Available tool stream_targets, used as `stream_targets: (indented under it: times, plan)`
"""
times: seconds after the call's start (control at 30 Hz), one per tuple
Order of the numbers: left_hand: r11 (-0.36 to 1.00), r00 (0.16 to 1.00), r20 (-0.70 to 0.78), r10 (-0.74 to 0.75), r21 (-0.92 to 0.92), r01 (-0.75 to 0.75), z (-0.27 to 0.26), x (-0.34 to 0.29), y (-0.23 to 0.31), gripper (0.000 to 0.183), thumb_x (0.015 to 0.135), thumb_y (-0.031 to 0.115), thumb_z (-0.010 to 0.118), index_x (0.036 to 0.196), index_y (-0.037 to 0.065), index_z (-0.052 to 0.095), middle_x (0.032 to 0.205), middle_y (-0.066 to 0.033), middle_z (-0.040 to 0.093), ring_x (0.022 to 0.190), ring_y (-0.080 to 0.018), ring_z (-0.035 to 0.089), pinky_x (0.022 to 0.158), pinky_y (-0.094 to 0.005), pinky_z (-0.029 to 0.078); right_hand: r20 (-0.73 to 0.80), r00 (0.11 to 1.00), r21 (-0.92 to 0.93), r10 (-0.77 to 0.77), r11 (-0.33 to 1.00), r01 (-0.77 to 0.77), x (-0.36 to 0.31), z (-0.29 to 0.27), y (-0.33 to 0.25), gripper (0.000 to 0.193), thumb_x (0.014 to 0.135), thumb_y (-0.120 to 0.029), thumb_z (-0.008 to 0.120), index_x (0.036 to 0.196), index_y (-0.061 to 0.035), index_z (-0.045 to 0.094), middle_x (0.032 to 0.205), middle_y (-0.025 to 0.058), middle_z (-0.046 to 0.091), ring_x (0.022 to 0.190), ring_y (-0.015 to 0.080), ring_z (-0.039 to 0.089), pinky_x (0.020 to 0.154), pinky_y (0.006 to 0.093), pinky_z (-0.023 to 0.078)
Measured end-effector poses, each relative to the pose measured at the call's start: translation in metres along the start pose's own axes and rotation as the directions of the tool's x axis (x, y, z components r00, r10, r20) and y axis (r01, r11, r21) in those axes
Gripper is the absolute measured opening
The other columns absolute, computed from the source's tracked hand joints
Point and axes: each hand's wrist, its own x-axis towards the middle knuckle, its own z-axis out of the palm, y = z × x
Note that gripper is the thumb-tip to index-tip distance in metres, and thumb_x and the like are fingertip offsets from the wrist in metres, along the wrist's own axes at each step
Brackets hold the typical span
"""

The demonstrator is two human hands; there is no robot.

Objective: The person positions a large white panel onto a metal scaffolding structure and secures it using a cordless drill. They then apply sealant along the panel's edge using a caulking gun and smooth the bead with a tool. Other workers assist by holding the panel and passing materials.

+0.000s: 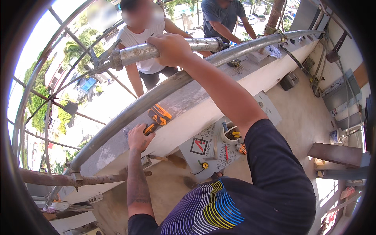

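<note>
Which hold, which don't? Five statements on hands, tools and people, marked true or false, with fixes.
1. The right hand grips a metal tube. True.
2. The left hand is on the bucket. False: it is on the cordless drill.
3. The white bucket has tools in it. True.
4. The tape measure lies on the ledge. False: it is below, on the printed panel.
5. Beyond the curved rail are a person in a white sleeveless top and another in a dark T-shirt. True.
</note>
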Motion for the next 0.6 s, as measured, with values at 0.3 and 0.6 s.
stream_targets:
  times: [0.3, 0.6]
  plan:
    - [1.0, 1.0, 0.01, 0.004, -0.007, -0.004, 0.0019, -0.0022, 0.0008, 0.048, 0.087, 0.044, 0.084, 0.117, 0.008, 0.076, 0.119, -0.014, 0.073, 0.118, -0.0374, 0.069, 0.106, -0.0498, 0.049, 0.087, 0.996, -0.042, 0.022, 0.999, -0.019, 0.0019, 0.0078, 0.0017, 0.044, 0.08, -0.018, 0.081, 0.123, -0.0207, 0.073, 0.108, 0.0073, 0.078, 0.105, 0.0324, 0.079, 0.089, 0.0504, 0.061]
    - [0.999, 0.999, -0.03, 0.034, 0.018, -0.034, 0.0082, -0.0001, -0.0056, 0.046, 0.086, 0.044, 0.085, 0.109, 0.006, 0.075, 0.114, -0.0161, 0.073, 0.112, -0.0397, 0.069, 0.1, -0.0512, 0.051, 0.104, 0.994, -0.02, 0.042, 0.999, -0.04, 0.001, 0.0046, 0.0007, 0.041, 0.085, -0.028, 0.084, 0.124, -0.0213, 0.073, 0.106, 0.0078, 0.078, 0.109, 0.0322, 0.079, 0.089, 0.0522, 0.06]
